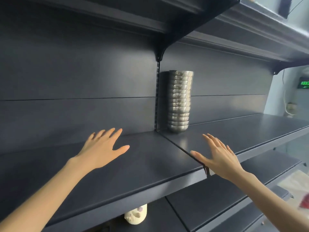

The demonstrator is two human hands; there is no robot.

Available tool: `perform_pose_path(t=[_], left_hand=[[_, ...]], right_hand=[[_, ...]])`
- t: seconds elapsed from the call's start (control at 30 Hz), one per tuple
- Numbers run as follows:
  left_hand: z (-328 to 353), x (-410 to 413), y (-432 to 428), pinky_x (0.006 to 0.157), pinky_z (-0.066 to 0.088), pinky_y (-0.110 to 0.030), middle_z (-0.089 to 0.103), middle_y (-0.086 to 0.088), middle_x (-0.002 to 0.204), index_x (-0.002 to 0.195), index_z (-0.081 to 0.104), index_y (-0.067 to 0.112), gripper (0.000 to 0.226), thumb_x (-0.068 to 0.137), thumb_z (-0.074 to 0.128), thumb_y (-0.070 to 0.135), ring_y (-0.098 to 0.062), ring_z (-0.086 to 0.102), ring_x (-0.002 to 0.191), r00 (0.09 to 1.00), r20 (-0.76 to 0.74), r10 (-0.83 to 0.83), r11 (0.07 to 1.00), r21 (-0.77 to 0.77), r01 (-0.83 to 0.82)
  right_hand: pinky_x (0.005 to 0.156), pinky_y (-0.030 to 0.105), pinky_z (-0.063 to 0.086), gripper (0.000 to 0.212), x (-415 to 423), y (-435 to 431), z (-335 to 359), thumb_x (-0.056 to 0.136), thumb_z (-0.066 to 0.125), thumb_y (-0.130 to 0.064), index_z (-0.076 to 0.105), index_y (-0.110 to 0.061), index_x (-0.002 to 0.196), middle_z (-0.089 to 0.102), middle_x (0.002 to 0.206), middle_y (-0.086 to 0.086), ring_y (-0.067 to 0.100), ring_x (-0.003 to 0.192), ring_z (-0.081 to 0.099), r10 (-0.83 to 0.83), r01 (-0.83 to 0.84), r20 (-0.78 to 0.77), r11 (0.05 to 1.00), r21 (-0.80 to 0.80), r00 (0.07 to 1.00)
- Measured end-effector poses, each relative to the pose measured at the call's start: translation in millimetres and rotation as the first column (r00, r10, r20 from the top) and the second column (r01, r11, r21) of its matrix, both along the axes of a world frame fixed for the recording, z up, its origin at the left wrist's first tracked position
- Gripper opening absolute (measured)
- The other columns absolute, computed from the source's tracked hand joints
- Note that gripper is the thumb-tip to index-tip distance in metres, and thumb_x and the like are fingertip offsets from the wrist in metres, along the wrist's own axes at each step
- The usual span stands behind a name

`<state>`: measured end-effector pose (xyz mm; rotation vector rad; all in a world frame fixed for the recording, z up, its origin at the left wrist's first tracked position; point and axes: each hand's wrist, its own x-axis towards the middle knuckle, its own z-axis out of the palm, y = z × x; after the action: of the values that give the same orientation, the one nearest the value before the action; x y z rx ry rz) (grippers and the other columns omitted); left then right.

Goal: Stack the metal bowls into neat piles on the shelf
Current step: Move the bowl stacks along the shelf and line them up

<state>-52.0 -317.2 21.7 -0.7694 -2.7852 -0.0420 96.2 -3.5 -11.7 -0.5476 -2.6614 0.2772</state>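
1. Task item: one tall pile of nested metal bowls point(180, 101) stands at the back of the dark shelf point(133, 164). It is just right of the slotted upright point(157, 97) and close to the back panel.
2. Left hand point(102, 148): palm down over the left shelf section, fingers point(115, 133) straight and spread apart, holding nothing.
3. Right hand point(217, 156): palm down near the front edge of the right section, beside the seam between sections. Its fingers point(210, 139) are likewise apart and hold nothing. Both hands are well apart from the pile.
4. Whether either palm touches the shelf or hovers above it cannot be told.
5. Risk: the pile is tall and narrow. A sideways knock from a hand, or a bowl set on off-centre, would likely topple it.
6. Risk: the upper bowls appear slightly right of the lower ones. This may be a lean or only lens distortion. If it is a lean, added bowls would worsen it.
7. Risk: the shelf surface looks smooth, so a pushed pile would probably slide rather than hold its place.
8. Not visible: no loose bowls appear, so whether any remain to be stacked cannot be told. The rear of the pile is hidden.
9. Hard to make out:
   - a cream object point(136, 215) on the lower shelf, partly cut off by the shelf edge and not identifiable;
   - a green lit display point(303, 83) at the right edge, too blurred to read;
   - a red item point(304, 200) at the right edge, too blurred to identify.
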Motion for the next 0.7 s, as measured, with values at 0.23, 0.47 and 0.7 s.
perform_pose_path(t=[0.23,0.47,0.7], left_hand=[[22.9,-50.8,69.3,0.116,0.017,-0.036,0.012,0.007,0.161,0.154,0.007,0.027,0.075,0.093,0.024,0.067,-0.017,0.016,0.146,0.994,-0.052,-0.098,0.993,0.054,0.101],[48.3,-89.0,136.8,0.115,0.021,-0.036,0.014,0.011,0.16,0.154,0.008,0.03,0.073,0.093,0.025,0.066,-0.015,0.02,0.145,0.984,-0.041,-0.175,0.962,0.207,0.18],[59.9,-100.2,185.3,0.11,0.029,-0.038,0.012,0.01,0.161,0.154,0.003,0.03,0.073,0.093,0.023,0.065,-0.017,0.024,0.144,0.979,-0.046,-0.197,0.939,0.28,0.202]], right_hand=[[0.117,0.043,0.02,0.094,-29.6,56.0,34.0,0.077,0.037,-0.079,0.014,-0.029,0.154,0.014,0.16,-0.013,0.012,0.147,0.017,-0.055,0.054,-0.078,0.998,-0.006,0.995],[0.117,0.044,0.024,0.097,-74.5,102.3,52.7,0.073,0.034,-0.08,0.012,-0.03,0.153,0.014,0.161,-0.015,0.013,0.146,0.021,-0.04,0.03,-0.155,0.997,-0.065,0.987],[0.11,0.039,0.028,0.099,-124.4,118.7,58.6,0.073,0.033,-0.079,0.006,-0.031,0.154,0.007,0.161,-0.015,0.013,0.145,0.025,0.048,-0.096,-0.242,0.977,-0.191,0.969]])
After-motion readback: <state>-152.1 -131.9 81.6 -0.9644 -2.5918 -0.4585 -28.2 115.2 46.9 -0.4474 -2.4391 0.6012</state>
